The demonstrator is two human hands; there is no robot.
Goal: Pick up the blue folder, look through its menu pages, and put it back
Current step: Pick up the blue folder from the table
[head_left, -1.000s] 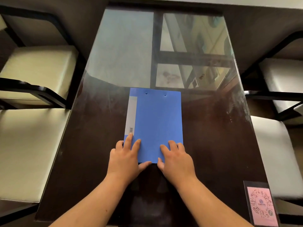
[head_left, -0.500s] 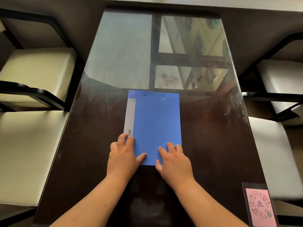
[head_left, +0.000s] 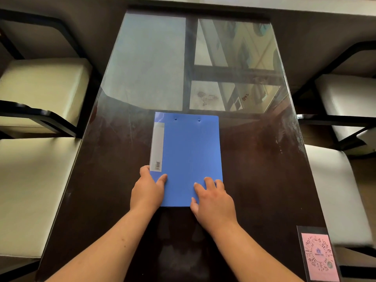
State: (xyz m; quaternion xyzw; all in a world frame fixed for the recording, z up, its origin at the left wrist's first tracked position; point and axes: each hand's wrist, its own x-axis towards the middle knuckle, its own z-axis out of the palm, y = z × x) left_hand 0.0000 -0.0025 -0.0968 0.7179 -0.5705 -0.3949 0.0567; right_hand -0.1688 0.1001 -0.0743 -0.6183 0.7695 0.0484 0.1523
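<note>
The blue folder (head_left: 190, 151) lies closed and flat in the middle of the glass-topped dark table (head_left: 114, 180), its grey spine label on the left. My left hand (head_left: 147, 190) is at the folder's near left corner, thumb on the cover and fingers curled round the spine edge. My right hand (head_left: 213, 202) rests on the near right corner, fingers spread flat on the cover, thumb at the near edge.
Cream-cushioned chairs with black frames stand on the left (head_left: 34, 180) and right (head_left: 343, 192) of the table. A pink QR-code card (head_left: 319, 259) in a clear stand sits at the table's near right corner. The far glass reflects a window.
My left hand has slid left off the cover and curled round the folder's spine edge. My right hand has shifted right toward the near right corner. The folder stays flat.
</note>
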